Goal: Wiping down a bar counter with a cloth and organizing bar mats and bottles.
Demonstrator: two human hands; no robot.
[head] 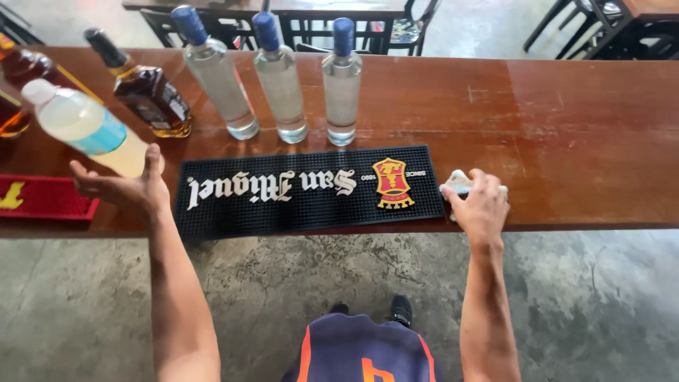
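Note:
My left hand [124, 187] is at the left of the wooden counter [566, 120], its fingers spread under the base of a tilted clear plastic bottle [88, 127] with a white cap, a blue label and pale yellowish liquid. The palm touches the bottle's bottom; a firm grip does not show. My right hand [481, 205] presses down on a white cloth [460, 182] near the counter's front edge, just right of a black rubber bar mat [311, 194].
Three clear bottles with blue caps [279, 81] stand in a row behind the mat. A dark square liquor bottle [148, 95] and amber bottles [25, 71] stand at the left. A red mat [46, 198] lies at the far left. Chairs and tables stand beyond the counter.

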